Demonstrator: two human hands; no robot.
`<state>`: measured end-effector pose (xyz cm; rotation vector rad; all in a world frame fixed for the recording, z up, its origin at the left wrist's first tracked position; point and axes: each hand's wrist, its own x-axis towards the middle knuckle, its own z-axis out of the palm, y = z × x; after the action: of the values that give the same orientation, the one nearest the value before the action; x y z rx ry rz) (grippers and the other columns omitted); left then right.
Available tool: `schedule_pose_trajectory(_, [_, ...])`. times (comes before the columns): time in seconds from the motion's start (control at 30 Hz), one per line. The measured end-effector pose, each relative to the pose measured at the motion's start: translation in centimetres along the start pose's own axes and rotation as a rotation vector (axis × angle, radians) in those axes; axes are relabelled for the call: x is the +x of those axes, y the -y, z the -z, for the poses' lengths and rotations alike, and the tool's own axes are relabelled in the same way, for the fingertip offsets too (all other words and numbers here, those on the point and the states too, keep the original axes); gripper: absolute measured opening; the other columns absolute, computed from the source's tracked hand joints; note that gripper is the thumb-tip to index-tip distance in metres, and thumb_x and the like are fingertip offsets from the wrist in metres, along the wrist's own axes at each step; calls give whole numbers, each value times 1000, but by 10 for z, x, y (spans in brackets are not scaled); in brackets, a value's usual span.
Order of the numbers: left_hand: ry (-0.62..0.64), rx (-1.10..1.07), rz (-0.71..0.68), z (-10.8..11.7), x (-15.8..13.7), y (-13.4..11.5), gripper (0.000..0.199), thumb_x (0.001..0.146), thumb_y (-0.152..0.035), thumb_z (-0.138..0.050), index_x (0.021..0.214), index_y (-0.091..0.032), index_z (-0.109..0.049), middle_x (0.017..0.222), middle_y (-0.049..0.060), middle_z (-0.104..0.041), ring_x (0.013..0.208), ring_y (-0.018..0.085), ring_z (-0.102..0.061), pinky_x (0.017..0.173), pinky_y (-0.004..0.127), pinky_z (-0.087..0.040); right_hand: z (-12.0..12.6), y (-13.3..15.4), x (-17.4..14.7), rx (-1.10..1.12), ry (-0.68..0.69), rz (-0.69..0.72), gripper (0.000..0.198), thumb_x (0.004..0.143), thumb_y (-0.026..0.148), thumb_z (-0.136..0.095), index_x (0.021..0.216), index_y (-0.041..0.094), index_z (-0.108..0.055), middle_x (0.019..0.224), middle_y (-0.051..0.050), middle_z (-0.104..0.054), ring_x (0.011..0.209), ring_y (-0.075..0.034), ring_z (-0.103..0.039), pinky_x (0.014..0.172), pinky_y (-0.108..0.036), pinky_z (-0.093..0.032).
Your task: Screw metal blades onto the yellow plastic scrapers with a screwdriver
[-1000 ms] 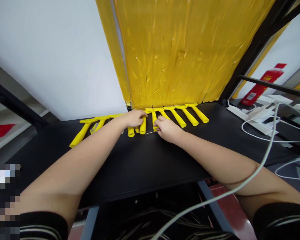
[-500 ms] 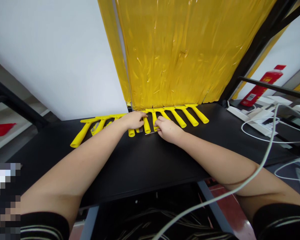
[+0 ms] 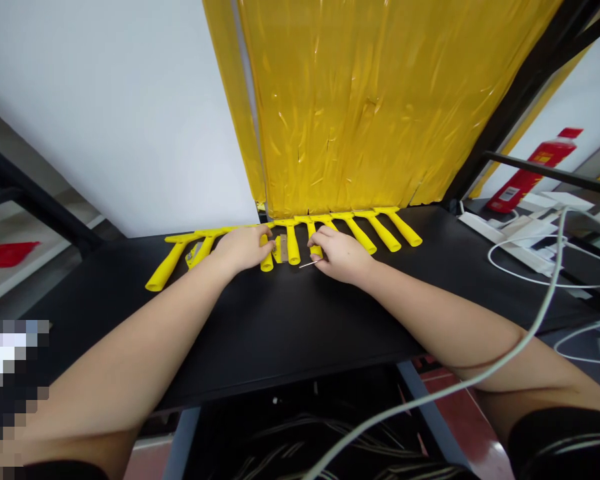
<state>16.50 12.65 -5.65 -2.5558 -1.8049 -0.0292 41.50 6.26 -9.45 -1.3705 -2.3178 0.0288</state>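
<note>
A row of yellow T-shaped handles (image 3: 293,245) lies along the back of the black tabletop, with hollow grip ends facing me. My left hand (image 3: 245,249) has its fingers curled about one yellow T-shaped handle (image 3: 267,261) left of the middle. Just right of it lies a small yellow piece with a metal plate (image 3: 283,249). My right hand (image 3: 344,256) is closed, and a thin metal rod (image 3: 307,265) sticks out of it to the left. Its fingers are over another yellow handle (image 3: 312,232), partly hiding it.
Yellow plastic sheeting (image 3: 370,107) and a white panel (image 3: 130,120) rise behind the row. To the right are a red bottle (image 3: 523,177), white power strips (image 3: 505,243) and cables. One white cable (image 3: 455,390) hangs across my right forearm. Black frame posts stand at both sides.
My left hand has shifted left along the row, uncovering the small piece with the metal plate. My right hand stays near the same handle, and more of the thin rod shows. The view has shifted slightly.
</note>
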Motion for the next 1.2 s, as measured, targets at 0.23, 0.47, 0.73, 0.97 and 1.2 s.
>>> schedule_pose_trajectory(0.23, [81,37,95,-6,-2,-11,57,90,-61,-55,136,-31,-71,127,13,-79,118,41,-73,93,49,-58,-5,2,-2,54,-7,122,16,96,22,-65,111,20,-68,113,-9,-67,100,-24,-66,89,-36,-52])
schedule_pose_trajectory(0.47, [113,34,130,0,-6,-14,57,85,-54,-61,136,-30,-69,126,12,-79,116,39,-73,91,47,-59,-7,-5,-1,103,-30,124,15,95,22,-67,110,20,-69,110,-8,-67,93,-21,-64,84,-34,-50])
schedule_pose_trajectory(0.73, [62,75,179,47,-22,-1,53,84,-55,-63,127,-24,-68,104,12,-80,101,41,-75,84,48,-57,2,-1,-3,221,-102,109,15,94,20,-64,108,19,-68,104,-7,-69,80,-17,-59,78,-33,-49])
schedule_pose_trajectory(0.97, [-129,-209,-131,45,-56,-47,43,87,-47,-64,124,-27,-58,78,1,-73,73,27,-71,67,35,-46,2,15,1,979,-72,-172,28,96,43,-65,108,18,-66,92,-6,-71,73,-15,-63,62,-27,-50])
schedule_pose_trajectory(1.2, [-123,-481,-393,24,-59,-65,36,91,-48,-67,117,-24,-57,84,-1,-71,68,18,-65,61,30,-45,10,25,-2,1375,36,-389,39,89,54,-77,96,19,-61,80,-2,-61,58,-10,-50,38,-19,-20])
